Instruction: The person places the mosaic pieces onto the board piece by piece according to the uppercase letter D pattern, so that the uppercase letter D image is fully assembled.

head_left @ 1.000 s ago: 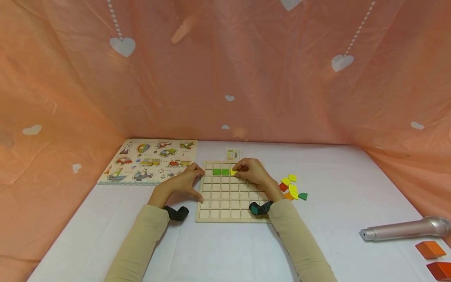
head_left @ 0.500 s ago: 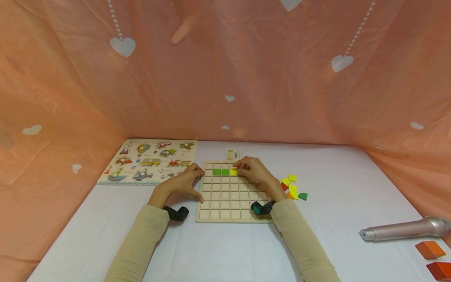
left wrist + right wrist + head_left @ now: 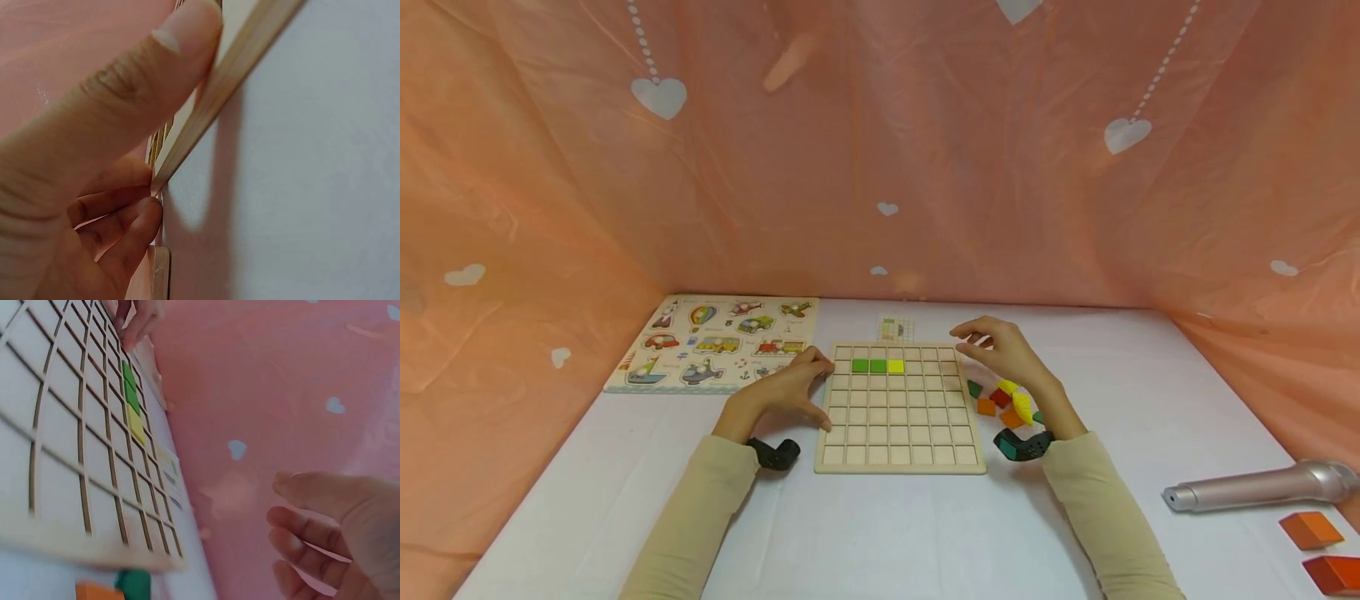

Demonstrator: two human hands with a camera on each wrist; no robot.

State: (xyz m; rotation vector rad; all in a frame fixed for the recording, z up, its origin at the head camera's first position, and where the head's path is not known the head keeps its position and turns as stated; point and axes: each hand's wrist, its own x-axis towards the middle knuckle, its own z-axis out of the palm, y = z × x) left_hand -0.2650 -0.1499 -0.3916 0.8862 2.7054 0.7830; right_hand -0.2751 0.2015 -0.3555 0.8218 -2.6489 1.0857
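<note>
Peach curtain [image 3: 880,167] printed with pale hearts is closing in the space behind and at both sides, while a white-covered table [image 3: 820,533] is filling the ground below. Far left, a picture puzzle [image 3: 711,389] is lying flat, showing vehicles, boats and a balloon. Next, the left hand [image 3: 784,392], beige-sleeved, with a black device [image 3: 775,454] at the wrist, is bracing the left edge of a wooden grid board [image 3: 900,416] — thumb low on the edge, fingers higher up, thumb and fingers spread well apart. Board is lying flat at mid-table. In its second row from the far side, two green tiles [image 3: 869,366] are sitting side by side in the second and third columns, with a yellow tile [image 3: 896,366] filling the fourth. Beyond the far edge, a small patterned card [image 3: 897,329] is resting on the cloth. Right hand [image 3: 1011,354] is hovering just past the far right corner, clear of the board, holding nothing — fingers loosely bent, thumb apart from them. Below it, loose pieces [image 3: 1022,408] in yellow, red, orange and green are lying scattered, some partly hidden. Further right, a pinkish microphone [image 3: 1247,489] is lying sideways, with an orange block [image 3: 1311,530] and a red block [image 3: 1336,575] sitting nearer the viewer.
</note>
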